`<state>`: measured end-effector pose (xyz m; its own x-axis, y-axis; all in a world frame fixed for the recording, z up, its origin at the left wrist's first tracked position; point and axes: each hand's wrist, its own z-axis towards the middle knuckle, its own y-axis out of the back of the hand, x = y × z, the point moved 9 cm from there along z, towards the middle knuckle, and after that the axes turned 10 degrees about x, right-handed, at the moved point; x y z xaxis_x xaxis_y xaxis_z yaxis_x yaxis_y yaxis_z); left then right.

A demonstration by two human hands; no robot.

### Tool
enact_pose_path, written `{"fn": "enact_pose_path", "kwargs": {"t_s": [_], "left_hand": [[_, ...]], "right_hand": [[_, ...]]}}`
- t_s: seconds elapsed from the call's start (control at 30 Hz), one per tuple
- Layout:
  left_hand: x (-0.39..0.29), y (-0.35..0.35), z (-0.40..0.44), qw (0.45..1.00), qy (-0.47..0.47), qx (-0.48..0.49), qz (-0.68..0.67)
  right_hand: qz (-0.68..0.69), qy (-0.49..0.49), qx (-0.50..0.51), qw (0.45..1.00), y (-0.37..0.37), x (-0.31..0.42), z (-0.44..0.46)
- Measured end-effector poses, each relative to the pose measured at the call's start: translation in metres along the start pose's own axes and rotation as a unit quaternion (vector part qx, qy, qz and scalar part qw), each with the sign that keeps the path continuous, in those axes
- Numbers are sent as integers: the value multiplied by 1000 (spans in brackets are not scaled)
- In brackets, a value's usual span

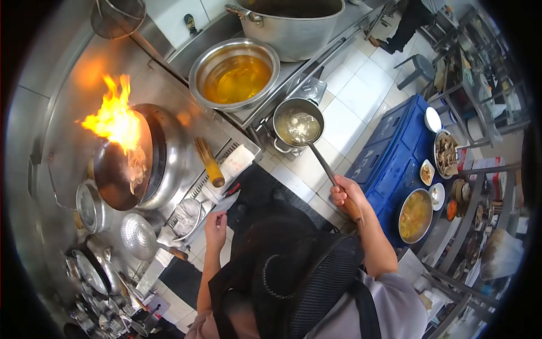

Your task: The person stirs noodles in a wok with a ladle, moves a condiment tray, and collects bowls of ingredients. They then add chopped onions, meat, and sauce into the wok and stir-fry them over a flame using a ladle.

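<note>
My right hand [346,193] is wrapped round the wooden handle of a long metal ladle [323,160]. The ladle reaches up to a small pot [298,122] of pale liquid, and its bowl end is hard to tell apart from the pot. Close to the front edge of the stove, my left hand [215,225] has its fingers pressed together, and what they hold, if anything, is hidden. Left of it, a wok [116,179] with food inside is tilted on the stove, and tall flames [116,116] rise from it.
A metal basin [197,85] of yellow oil and a large pot [302,39] stand at the top. A perforated skimmer [139,236] and a brush [212,169] lie by the stove. Blue crates [379,148] bear dishes at right. A person [403,28] stands far off.
</note>
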<state>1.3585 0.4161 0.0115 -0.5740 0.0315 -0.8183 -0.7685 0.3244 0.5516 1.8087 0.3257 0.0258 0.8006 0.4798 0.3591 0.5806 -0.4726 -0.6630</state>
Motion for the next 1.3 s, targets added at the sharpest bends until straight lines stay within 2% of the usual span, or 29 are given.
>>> {"fn": "enact_pose_path", "kwargs": {"t_s": [0.23, 0.37, 0.47, 0.5, 0.6, 0.67, 0.73, 0.9, 1.1, 1.23, 1.3], "left_hand": [[2, 16, -5, 999, -16, -34, -34], [-3, 50, -7, 996, -9, -88, -21], [-10, 84, -10, 988, -61, -140, -23], [-9, 95, -12, 986, -49, -156, -22], [-9, 119, -16, 986, -45, -156, -45], [-7, 136, -23, 983, -40, -171, -47], [0, 153, -30, 981, -42, -183, -42], [25, 196, -52, 969, -27, -240, -46], [45, 236, -64, 960, 4, -270, -71], [45, 256, -54, 952, -28, -300, -51], [44, 264, -42, 950, -39, -309, -24]], "right_hand": [[-85, -34, -29, 995, -59, 11, -68], [-114, -75, -19, 990, -94, 10, -98], [-119, -104, -20, 987, -123, 6, -111], [-131, -118, -11, 984, -139, 2, -113], [-169, -142, -6, 975, -179, -5, -118], [-144, -169, 33, 974, -207, -14, -116], [-149, -178, 24, 972, -237, -22, -114], [-203, -190, 19, 960, -318, -39, -92], [-286, -200, 93, 933, -420, -73, -34], [-338, -215, 128, 907, -463, -99, 21], [-408, -211, 158, 874, -492, -122, 45]]}}
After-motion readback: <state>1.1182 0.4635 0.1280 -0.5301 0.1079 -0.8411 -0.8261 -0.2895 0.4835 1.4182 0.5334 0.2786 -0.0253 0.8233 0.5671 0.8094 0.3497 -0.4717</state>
